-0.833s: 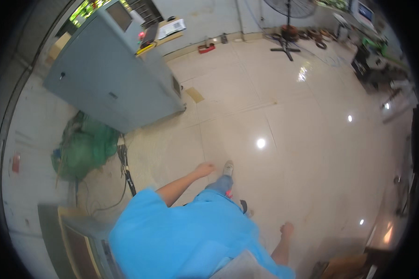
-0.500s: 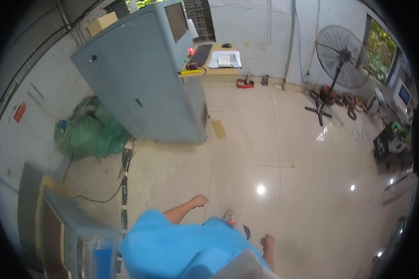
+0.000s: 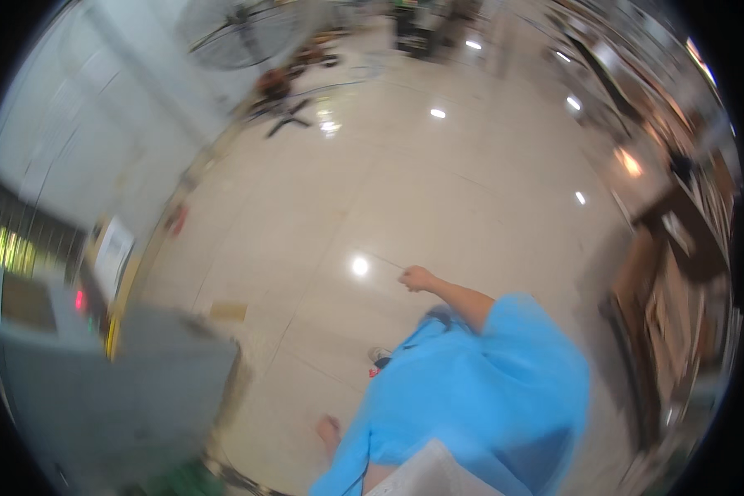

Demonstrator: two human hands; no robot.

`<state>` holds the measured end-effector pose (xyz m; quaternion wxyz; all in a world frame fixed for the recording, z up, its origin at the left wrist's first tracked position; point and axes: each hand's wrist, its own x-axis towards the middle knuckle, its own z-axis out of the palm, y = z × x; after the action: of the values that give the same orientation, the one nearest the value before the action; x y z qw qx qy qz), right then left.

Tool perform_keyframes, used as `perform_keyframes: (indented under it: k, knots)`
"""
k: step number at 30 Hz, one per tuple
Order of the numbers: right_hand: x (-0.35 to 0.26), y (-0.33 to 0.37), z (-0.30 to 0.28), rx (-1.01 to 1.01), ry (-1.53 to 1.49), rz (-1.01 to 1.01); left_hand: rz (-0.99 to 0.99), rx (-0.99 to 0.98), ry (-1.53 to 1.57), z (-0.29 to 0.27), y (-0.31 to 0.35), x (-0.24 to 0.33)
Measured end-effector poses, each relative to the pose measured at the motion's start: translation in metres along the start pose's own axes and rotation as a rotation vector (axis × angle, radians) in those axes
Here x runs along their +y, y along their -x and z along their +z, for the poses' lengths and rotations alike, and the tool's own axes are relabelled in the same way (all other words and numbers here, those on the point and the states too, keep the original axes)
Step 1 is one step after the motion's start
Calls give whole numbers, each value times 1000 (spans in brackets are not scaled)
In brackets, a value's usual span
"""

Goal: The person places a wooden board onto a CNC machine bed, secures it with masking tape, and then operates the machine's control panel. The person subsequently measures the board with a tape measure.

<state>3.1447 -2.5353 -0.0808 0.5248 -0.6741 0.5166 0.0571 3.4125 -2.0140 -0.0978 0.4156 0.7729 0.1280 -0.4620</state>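
My right hand [image 3: 417,279] is held out in front of my body above the tiled floor [image 3: 446,207]. Its fingers are curled in, and I see nothing in them. Low on the left, my left hand [image 3: 329,430] hangs beside my blue shirt [image 3: 463,405]. Motion smears its fingers, so their pose does not show. Neither hand touches any object that I can see. Below me, one shoe [image 3: 379,357] shows on the floor.
A grey cabinet [image 3: 116,405] stands at the left, with papers [image 3: 114,252] on a ledge beside it. The pedestal fan [image 3: 240,33] is at the far left wall. Brown boards or cartons [image 3: 678,314] line the right side. A dark machine [image 3: 417,29] stands far off.
My view has swung to the right, so the cabinet and fan now lie further left. The right hand has come up forward, while the left has dropped back beside my body.
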Motion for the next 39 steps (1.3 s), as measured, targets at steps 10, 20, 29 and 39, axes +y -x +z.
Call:
perform_keyframes:
  k: [10, 20, 29, 39]
  knots:
    - [187, 52, -129, 257, -677, 188, 206, -499, -749, 314, -6, 119]
    - [259, 83, -404, 586, -780, -35, 445, -631, -1252, 604, 33, 240]
    - [600, 93, -546, 1069, -702, 638, 990, -744, -2081, 924, 10, 344]
    - [734, 251, -435, 1571, -1690, 1097, 761, -1160, -1276, 1608, 275, 278]
